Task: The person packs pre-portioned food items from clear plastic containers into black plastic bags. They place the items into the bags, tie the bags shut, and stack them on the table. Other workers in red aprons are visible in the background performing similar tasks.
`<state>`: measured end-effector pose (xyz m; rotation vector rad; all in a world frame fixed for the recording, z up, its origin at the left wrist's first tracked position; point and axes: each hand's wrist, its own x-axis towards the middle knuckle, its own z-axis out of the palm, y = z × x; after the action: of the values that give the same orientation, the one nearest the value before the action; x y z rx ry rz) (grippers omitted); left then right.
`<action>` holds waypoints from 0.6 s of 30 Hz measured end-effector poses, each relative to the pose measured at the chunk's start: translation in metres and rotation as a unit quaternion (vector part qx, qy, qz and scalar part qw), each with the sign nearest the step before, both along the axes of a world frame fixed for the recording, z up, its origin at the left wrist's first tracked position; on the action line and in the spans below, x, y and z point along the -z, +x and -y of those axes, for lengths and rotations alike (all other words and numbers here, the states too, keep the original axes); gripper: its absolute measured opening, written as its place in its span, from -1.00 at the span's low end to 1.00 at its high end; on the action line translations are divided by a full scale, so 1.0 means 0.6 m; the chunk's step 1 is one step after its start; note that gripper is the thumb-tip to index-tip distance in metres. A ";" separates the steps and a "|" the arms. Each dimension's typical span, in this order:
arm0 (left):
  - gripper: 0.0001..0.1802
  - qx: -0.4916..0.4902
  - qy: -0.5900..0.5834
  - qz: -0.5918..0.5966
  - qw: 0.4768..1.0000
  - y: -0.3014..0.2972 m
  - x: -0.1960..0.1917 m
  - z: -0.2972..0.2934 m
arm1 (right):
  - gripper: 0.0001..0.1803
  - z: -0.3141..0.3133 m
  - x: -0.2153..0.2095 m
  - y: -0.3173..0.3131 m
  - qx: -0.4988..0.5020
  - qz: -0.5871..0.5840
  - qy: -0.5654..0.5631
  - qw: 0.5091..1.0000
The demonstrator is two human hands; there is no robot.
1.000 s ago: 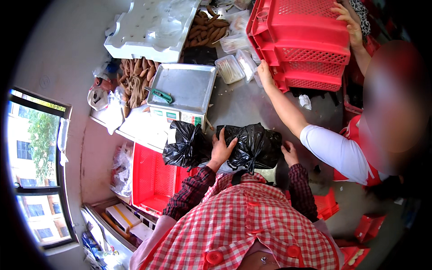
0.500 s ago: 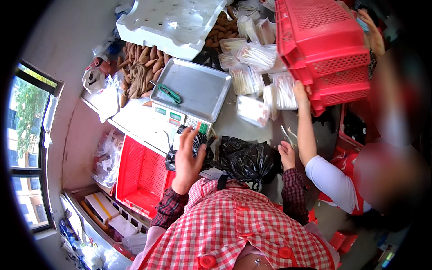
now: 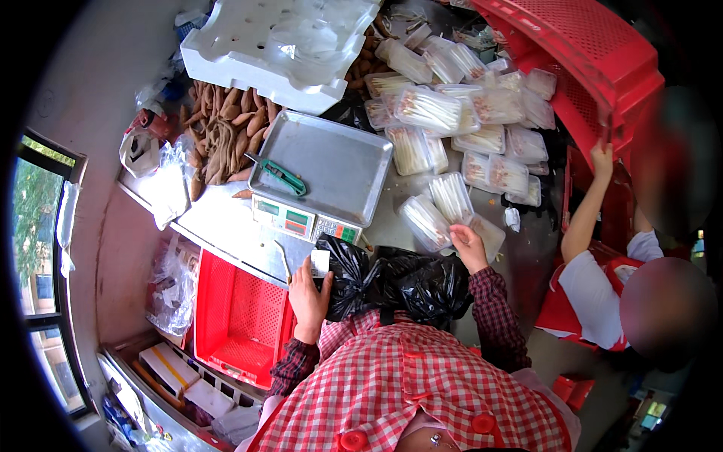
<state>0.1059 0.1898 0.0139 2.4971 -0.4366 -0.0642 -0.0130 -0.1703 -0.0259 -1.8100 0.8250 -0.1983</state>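
My left hand (image 3: 307,292) is raised at the front of the weighing scale (image 3: 297,218) and pinches a small white label (image 3: 320,263). My right hand (image 3: 468,247) reaches past the black plastic bags (image 3: 410,282), and its fingers curl over the edge of a clear pack of white stalks (image 3: 489,235). More such packs (image 3: 437,113) lie spread over the counter beyond it. The scale's steel tray (image 3: 339,162) carries a green-handled tool (image 3: 282,175).
Sweet potatoes (image 3: 226,135) are piled left of the scale, under a white foam box (image 3: 279,38). A red crate (image 3: 241,316) sits low on my left. On the right, another person's hand (image 3: 602,157) holds stacked red crates (image 3: 595,68).
Both my hands left the black bags. The left rose to the scale front and now holds a label. The right reached forward to the packs. The other person lifted the crates away.
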 end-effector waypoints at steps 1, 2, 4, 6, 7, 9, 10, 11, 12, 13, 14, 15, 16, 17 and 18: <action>-0.39 0.011 -0.008 0.009 1.000 0.004 -0.004 0.006 | -0.79 -0.014 -0.011 0.010 0.008 0.013 0.047 0.999; -0.39 0.022 -0.015 0.018 0.999 0.007 -0.008 0.012 | -0.79 -0.016 -0.006 0.019 0.002 0.012 0.068 0.998; -0.39 0.032 -0.023 -0.007 0.999 0.013 -0.007 0.020 | -0.78 -0.023 -0.003 0.048 -0.012 0.010 0.114 0.993; -0.37 0.050 -0.022 -0.035 0.998 0.018 -0.012 0.023 | -0.79 -0.026 -0.012 0.097 -0.049 0.031 0.082 0.995; -0.35 0.059 -0.023 -0.026 0.998 0.021 -0.007 0.020 | -0.79 -0.027 -0.019 0.131 -0.065 0.049 0.064 0.995; -0.35 0.072 -0.013 -0.055 0.996 0.024 -0.013 0.011 | -0.79 -0.036 -0.044 0.214 -0.094 0.078 0.015 0.992; -0.35 0.081 -0.010 -0.041 0.996 0.026 -0.019 0.007 | -0.80 -0.042 -0.057 0.261 -0.105 0.088 -0.017 0.990; -0.34 0.096 0.004 -0.030 0.995 0.030 -0.024 0.006 | -0.79 -0.043 -0.062 0.309 -0.118 0.099 -0.061 0.986; -0.33 0.099 0.025 -0.032 0.994 0.030 -0.023 0.006 | -0.78 -0.043 -0.066 0.359 -0.129 0.110 -0.105 0.980; -0.33 0.095 0.022 -0.045 0.994 0.029 -0.020 0.006 | -0.73 -0.042 -0.063 0.411 -0.137 0.114 -0.133 0.975; -0.32 0.089 0.020 -0.057 0.994 0.029 -0.017 0.008 | -0.68 -0.038 -0.052 0.465 -0.145 0.119 -0.161 0.969; -0.31 0.089 0.015 -0.078 0.993 0.031 -0.018 0.011 | -0.61 -0.026 -0.022 0.518 -0.137 0.091 -0.206 0.965; -0.31 0.086 0.013 -0.076 0.993 0.030 -0.012 0.009 | -0.55 -0.021 0.009 0.574 -0.133 0.066 -0.249 0.957; -0.31 0.086 0.012 -0.084 0.993 0.033 -0.015 0.009 | -0.45 -0.020 0.018 0.619 -0.143 0.023 -0.276 0.950; -0.31 0.085 0.010 -0.091 0.992 0.034 -0.020 0.010 | -0.35 -0.016 0.042 0.663 -0.148 -0.011 -0.336 0.930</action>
<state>0.1266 0.1837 0.0256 2.4416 -0.5712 -0.3631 0.3850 -0.1608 -0.0513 -2.5579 0.5116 -0.2877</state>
